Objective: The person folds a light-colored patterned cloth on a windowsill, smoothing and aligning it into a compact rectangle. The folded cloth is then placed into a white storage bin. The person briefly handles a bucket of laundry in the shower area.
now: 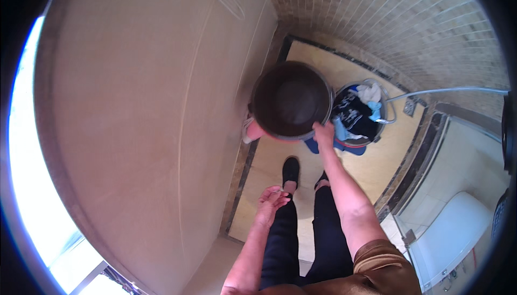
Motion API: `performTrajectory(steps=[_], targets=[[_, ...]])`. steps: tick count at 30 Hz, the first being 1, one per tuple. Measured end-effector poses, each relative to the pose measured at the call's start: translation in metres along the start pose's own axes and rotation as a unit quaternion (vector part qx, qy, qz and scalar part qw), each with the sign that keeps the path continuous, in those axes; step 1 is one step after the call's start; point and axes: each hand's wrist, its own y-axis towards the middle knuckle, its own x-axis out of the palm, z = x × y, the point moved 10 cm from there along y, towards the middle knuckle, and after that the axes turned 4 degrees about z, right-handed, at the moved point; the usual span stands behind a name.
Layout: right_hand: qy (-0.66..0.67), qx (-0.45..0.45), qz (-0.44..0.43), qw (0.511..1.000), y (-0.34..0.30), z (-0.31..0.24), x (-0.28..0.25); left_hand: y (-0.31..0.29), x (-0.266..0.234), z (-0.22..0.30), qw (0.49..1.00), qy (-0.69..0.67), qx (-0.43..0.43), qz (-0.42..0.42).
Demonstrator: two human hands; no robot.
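A large dark bucket [291, 101] is tipped toward me, and I look straight down into its bare inside. The fingers of my right hand [323, 133] are wrapped round its near right rim. In front of my body is my left hand [272, 203], its fingers curled and pinched together. Whatever they hold, if anything, is too small to make out. Just right of the dark bucket stands a second bucket [383, 120] heaped with clothes [353, 112] in black, white and light blue. A shower hose [447, 90] runs into it from the right wall.
Pink and white items [252, 129] lie against the left wall, partly under the dark bucket. Blue slippers [353, 148] show below the clothes bucket. A floor drain [410, 106] is near the right wall. At lower right, a white toilet [452, 236] stands beyond a raised sill.
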Motion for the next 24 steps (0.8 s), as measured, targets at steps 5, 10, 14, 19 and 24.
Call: performTrajectory(steps=[5, 10, 14, 19, 24], targets=[[0.01, -0.018, -0.042, 0.999, -0.144, -0.127, -0.099, -0.063, 0.048, 0.068, 0.998, -0.023, 0.062, -0.02], [0.065, -0.004, -0.075, 0.995, -0.266, -0.247, -0.179, -0.169, 0.106, 0.15, 0.987, 0.009, 0.155, -0.035], [0.092, -0.115, -0.059, 0.987, -0.326, -0.326, -0.224, -0.236, 0.12, 0.185, 0.968, -0.018, 0.244, -0.058], [0.055, -0.278, -0.072, 0.956, -0.417, -0.454, -0.247, -0.316, 0.124, 0.229, 0.955, -0.054, 0.286, -0.051], [0.115, -0.368, -0.193, 0.902, -0.497, -0.547, -0.23, -0.406, 0.099, 0.314, 0.917, -0.075, 0.387, -0.054]])
